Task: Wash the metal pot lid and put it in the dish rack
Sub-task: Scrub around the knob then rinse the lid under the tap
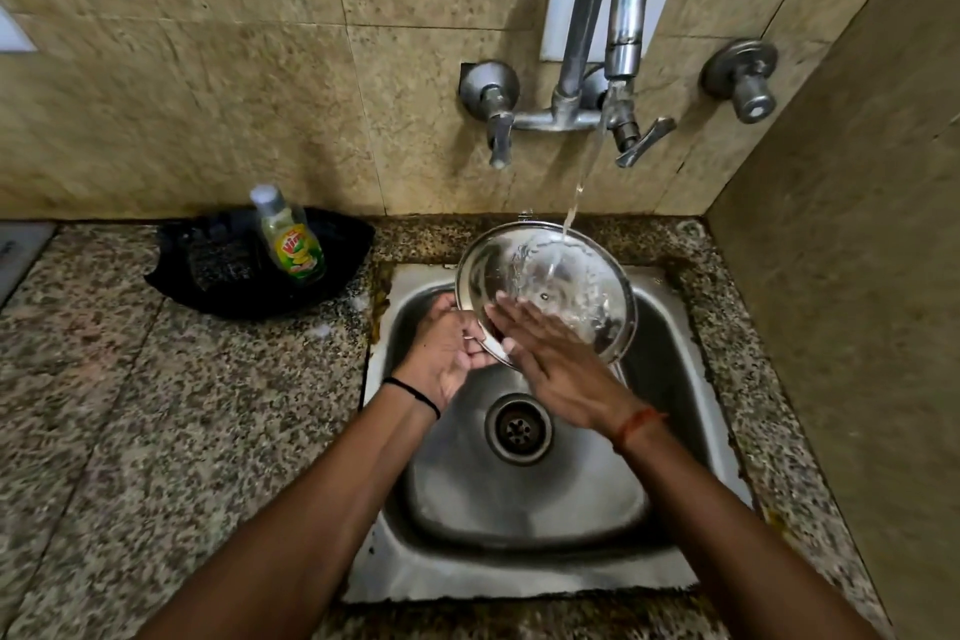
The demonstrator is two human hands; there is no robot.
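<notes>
The round metal pot lid (566, 276) is tilted over the steel sink (670, 431), its inner side facing me. Water from the tap (621, 31) runs onto it and splashes. My left hand (447, 353) grips the lid's lower left rim. My right hand (550, 359) lies flat with fingers spread on the lid's inner surface near the lower edge. No dish rack is in view.
A black tray (218, 276) on the granite counter (156, 431) left of the sink holds a dish soap bottle (291, 239) and a dark scrubber. The drain (518, 429) sits mid-sink. Tap handles (496, 120) stick out from the tiled wall. A side wall stands at the right.
</notes>
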